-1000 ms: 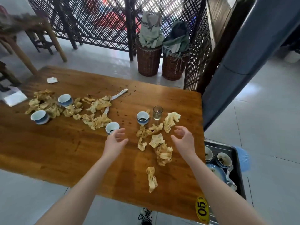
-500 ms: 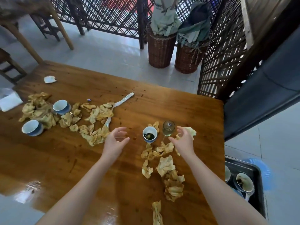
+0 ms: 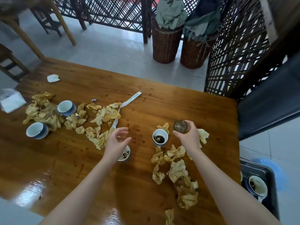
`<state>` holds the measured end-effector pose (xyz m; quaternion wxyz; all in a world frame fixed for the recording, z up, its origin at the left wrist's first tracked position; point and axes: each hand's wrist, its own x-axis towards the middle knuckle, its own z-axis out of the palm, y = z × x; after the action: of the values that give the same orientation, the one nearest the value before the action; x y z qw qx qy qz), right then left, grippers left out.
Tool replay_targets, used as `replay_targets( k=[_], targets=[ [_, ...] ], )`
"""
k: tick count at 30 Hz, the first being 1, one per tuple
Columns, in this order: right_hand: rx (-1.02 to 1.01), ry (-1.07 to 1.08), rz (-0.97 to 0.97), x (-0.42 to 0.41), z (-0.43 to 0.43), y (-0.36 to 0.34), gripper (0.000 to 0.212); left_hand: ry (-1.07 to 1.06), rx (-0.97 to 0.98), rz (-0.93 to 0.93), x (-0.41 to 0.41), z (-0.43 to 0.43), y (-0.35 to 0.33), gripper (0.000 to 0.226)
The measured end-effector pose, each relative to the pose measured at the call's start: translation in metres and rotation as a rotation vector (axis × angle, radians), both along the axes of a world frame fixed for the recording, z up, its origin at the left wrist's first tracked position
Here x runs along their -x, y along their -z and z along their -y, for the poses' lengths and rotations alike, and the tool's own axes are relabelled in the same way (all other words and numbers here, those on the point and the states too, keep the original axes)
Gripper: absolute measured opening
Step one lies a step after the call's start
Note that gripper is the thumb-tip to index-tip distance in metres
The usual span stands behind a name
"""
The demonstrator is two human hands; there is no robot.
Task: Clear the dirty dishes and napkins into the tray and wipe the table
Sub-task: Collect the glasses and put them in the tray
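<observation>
My right hand (image 3: 189, 138) grips a small clear glass (image 3: 180, 126) near the table's right side. Just left of it stands a white and blue teacup (image 3: 160, 139) with dark dregs. My left hand (image 3: 115, 143) hovers open, fingers curled, over another teacup (image 3: 125, 154) that it partly hides. Two more blue teacups (image 3: 66, 108) (image 3: 36, 131) sit at the left among crumpled brown napkins (image 3: 103, 116). More napkins (image 3: 178, 169) lie under my right forearm. The dark tray (image 3: 269, 177) at lower right holds used cups.
The wooden table (image 3: 65, 159) is stained with spills and crumbs. A white paper strip (image 3: 131, 99), a white scrap (image 3: 53, 78) and a tissue pack (image 3: 11, 101) lie on it. Two wicker baskets (image 3: 165, 44) and a lattice screen (image 3: 235, 51) stand beyond.
My right hand has closed around the glass, which it was only reaching for before. My left hand has moved forward over a teacup. The camera has leaned closer to the table.
</observation>
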<state>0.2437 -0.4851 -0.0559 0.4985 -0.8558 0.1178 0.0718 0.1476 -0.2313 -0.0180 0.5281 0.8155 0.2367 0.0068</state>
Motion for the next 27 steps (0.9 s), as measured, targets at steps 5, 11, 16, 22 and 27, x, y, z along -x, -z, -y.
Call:
replay_targets(
  k=[5, 11, 16, 22, 27],
  targets=[
    [0.035, -0.001, 0.09, 0.005, -0.024, -0.027, 0.054, 0.015, 0.062, 0.029, -0.002, -0.025, -0.001, 0.031],
    [0.062, 0.01, 0.182, 0.018, -0.083, -0.051, 0.055, 0.053, 0.135, 0.018, 0.005, -0.086, -0.007, 0.032],
    [0.107, 0.024, 0.185, 0.031, -0.15, -0.058, 0.058, 0.022, 0.148, 0.047, 0.012, -0.165, -0.018, 0.033],
    [0.064, -0.045, 0.163, 0.041, -0.237, -0.06, 0.057, -0.038, 0.139, 0.084, 0.024, -0.26, -0.023, 0.032],
    [0.067, -0.079, 0.135, 0.044, -0.3, -0.061, 0.056, -0.099, 0.123, 0.073, 0.022, -0.319, -0.019, 0.032]
  ],
)
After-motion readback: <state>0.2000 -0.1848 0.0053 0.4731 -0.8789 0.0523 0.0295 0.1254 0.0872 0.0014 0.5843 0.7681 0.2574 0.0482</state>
